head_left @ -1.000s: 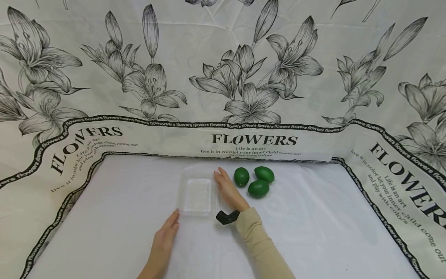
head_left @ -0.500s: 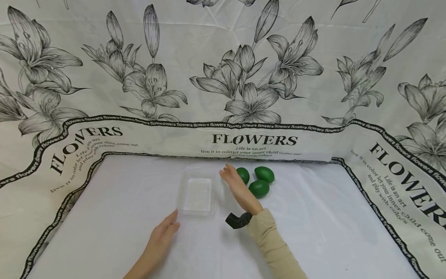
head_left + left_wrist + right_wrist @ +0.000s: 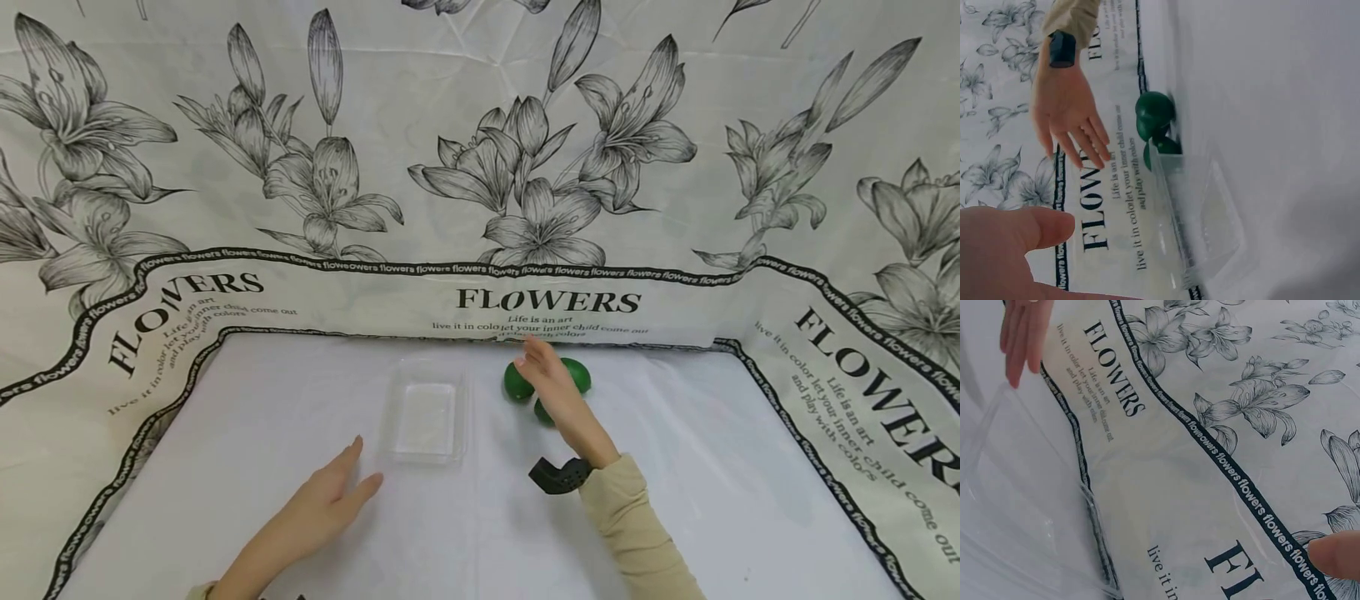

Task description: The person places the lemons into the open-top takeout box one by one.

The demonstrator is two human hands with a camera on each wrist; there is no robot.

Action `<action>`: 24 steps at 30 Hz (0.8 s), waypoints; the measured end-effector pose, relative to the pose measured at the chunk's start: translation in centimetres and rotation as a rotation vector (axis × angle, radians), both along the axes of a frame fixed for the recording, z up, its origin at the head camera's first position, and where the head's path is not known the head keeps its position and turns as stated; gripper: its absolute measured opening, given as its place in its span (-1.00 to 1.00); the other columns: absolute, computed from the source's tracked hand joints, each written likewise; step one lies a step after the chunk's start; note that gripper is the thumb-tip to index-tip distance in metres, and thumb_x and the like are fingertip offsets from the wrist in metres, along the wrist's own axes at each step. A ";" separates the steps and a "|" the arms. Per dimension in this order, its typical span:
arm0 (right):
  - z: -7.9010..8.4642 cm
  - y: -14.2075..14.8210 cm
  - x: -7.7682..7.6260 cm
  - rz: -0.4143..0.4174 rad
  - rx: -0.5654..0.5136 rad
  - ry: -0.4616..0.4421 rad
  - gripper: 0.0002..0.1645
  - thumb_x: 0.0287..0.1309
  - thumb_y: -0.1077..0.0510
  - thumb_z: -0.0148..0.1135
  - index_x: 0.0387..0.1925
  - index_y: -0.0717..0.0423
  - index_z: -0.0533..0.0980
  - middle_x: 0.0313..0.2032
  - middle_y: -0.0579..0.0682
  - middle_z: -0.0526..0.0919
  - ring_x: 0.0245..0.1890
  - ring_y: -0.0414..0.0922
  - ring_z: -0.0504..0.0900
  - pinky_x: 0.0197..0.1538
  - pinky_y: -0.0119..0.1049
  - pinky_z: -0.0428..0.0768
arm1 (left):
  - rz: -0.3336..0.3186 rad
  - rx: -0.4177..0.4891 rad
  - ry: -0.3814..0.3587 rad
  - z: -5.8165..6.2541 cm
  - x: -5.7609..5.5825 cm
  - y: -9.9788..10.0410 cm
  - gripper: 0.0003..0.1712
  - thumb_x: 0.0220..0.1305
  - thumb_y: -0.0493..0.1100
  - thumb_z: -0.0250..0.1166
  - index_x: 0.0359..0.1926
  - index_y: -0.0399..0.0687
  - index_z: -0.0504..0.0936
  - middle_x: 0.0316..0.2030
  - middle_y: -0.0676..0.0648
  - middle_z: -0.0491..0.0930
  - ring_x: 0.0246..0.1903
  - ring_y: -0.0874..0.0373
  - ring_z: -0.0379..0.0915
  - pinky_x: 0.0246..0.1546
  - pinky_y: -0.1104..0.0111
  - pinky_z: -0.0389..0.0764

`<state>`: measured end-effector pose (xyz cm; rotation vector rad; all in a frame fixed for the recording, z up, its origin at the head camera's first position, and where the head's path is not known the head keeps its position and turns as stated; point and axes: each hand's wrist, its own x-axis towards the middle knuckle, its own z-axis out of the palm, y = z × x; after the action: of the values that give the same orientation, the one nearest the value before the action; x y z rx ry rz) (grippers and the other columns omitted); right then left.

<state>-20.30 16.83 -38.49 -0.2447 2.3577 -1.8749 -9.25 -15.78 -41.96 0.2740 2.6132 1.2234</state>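
Note:
A clear plastic container [image 3: 462,417] stands on the white cloth in the middle of the head view. Just right of it lie three green limes [image 3: 517,384], bunched together. My right hand [image 3: 561,402] hovers over them with its fingers extended, partly covering them in the head view; its palm faces the left wrist camera and holds nothing. My left hand [image 3: 318,510] is off the container's near left corner, thumb and fingers spread, holding nothing. In the right wrist view the container [image 3: 1013,487] fills the left side, with the left hand's fingers [image 3: 1016,347] beyond its corner.
White cloth [image 3: 750,500] covers the table. A curtain with printed lilies and lettering [image 3: 547,300] closes off the back and both sides, close behind the limes. A black wrist device [image 3: 558,475] sits on the right wrist.
My right hand has left the container's right side and moved right, over the limes. The left hand has drawn back leftward from the near left corner and spread its fingers. The container stays put.

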 end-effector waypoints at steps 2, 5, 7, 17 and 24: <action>0.3 0.6 0.2 -0.021 0.030 0.016 -0.25 0.50 0.02 -0.01 0.53 0.14 -0.02 0.50 0.19 0.04 0.51 0.12 0.01 0.48 0.07 0.05 | -0.008 -0.056 0.048 0.5 -0.3 -0.2 0.01 0.46 0.30 0.00 0.50 -0.44 -0.03 0.46 -0.43 -0.01 0.46 -0.31 -0.13 0.38 -0.20 0.00; 0.4 1.4 0.4 -0.065 0.076 0.065 -0.28 0.49 0.06 0.00 0.51 0.18 0.02 0.50 0.19 0.07 0.50 0.13 0.03 0.48 0.08 0.05 | 0.005 -0.120 0.163 0.9 -0.9 -0.1 -0.02 0.47 0.29 0.01 0.50 -0.40 -0.01 0.48 -0.38 0.01 0.46 -0.32 -0.13 0.38 -0.22 0.00; 0.5 1.9 0.6 -0.091 0.098 0.099 -0.28 0.49 0.07 -0.01 0.51 0.20 0.02 0.50 0.19 0.07 0.49 0.13 0.04 0.49 0.08 0.04 | 0.023 -0.152 0.266 0.8 -1.3 -0.1 -0.08 0.48 0.22 0.05 0.49 -0.41 0.03 0.47 -0.39 0.05 0.46 -0.32 -0.11 0.37 -0.23 0.03; -1.4 3.1 1.5 -0.252 0.116 0.167 -0.29 0.47 0.03 0.05 0.50 0.11 0.09 0.47 0.12 0.14 0.46 0.11 0.13 0.45 0.12 0.12 | -0.006 -0.287 0.626 -1.4 -4.2 0.1 -0.06 0.35 0.09 0.23 0.50 -0.36 0.05 0.48 -0.36 0.06 0.49 -0.27 -0.19 0.43 -0.18 -0.07; -3.9 3.9 1.5 -0.359 0.097 0.211 -0.35 0.43 0.11 0.08 0.44 0.18 0.17 0.41 0.12 0.25 0.43 0.10 0.17 0.44 0.12 0.13 | -0.046 -0.305 0.685 -2.9 -6.1 0.7 0.13 0.24 0.24 0.28 0.54 -0.28 -0.06 0.54 -0.25 -0.08 0.51 -0.21 -0.23 0.46 -0.11 -0.11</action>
<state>-18.83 20.72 -42.36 -0.0072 2.7837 -1.9545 -15.39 -15.06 -44.86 0.8069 3.2825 0.7824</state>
